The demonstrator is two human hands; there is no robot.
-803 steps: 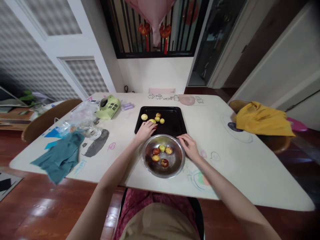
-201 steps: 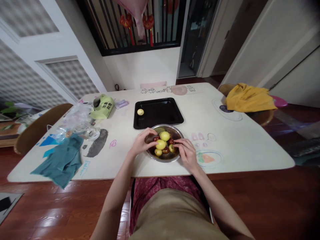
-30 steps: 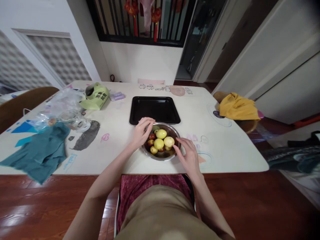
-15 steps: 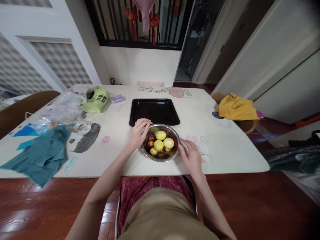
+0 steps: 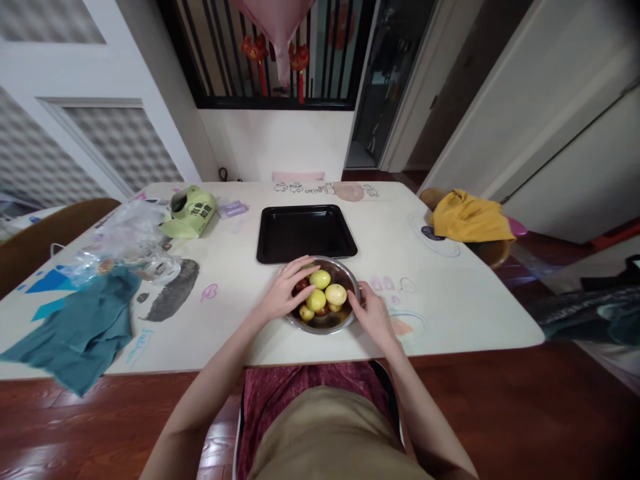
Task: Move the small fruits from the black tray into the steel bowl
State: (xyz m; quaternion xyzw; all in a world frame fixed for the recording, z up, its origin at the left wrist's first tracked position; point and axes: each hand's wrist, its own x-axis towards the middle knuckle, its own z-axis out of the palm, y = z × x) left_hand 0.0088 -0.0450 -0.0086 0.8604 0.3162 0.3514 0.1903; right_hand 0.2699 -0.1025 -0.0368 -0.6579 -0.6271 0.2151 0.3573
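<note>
A shiny metal bowl stands near the front edge of the table. In it lie several yellow, rounded fruits and some smaller reddish-brown ones that look like jujubes. My left hand reaches over the bowl's left rim, its fingers stretched out and apart above the fruit; it holds nothing. At the right side, my right hand grips the rim, thumb over the edge and fingers outside. Just behind the bowl, a black rectangular tray lies flat.
On the left lie a teal cloth, clear plastic packaging, a light-green paper visor and a small purple packet. A yellow cloth hangs over a chair at the right. Drawings mark the white tabletop.
My left hand has come from the bowl's far-left rim to over the fruit. My right hand has closed in on the right rim. The view has shifted slightly.
</note>
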